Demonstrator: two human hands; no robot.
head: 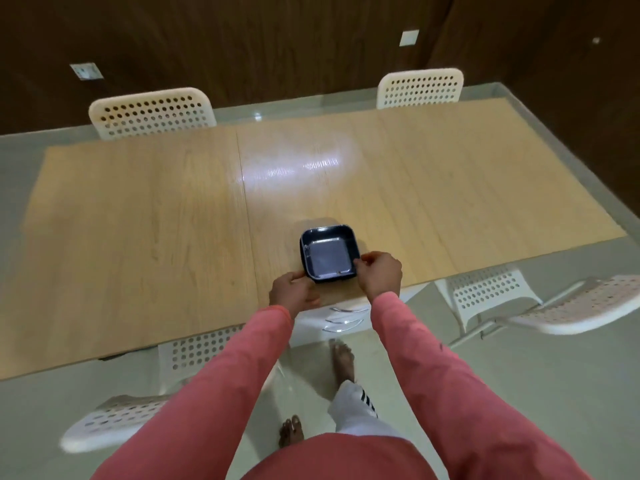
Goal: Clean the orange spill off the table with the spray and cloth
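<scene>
Gripping one dark tray (329,253): left hand (292,292), right hand (379,273).

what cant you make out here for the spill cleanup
Head view only:
- Orange spill, spray, cloth: none in view on the table.
- Dark square bowl: contents unclear, blurred and glossy.
- Left hand and right hand grip on the bowl: fingertips blurred.
- Under the table: hidden.

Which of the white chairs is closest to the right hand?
The chair tucked at the table's near edge, just right of the right hand; the others stand farther off.
</scene>
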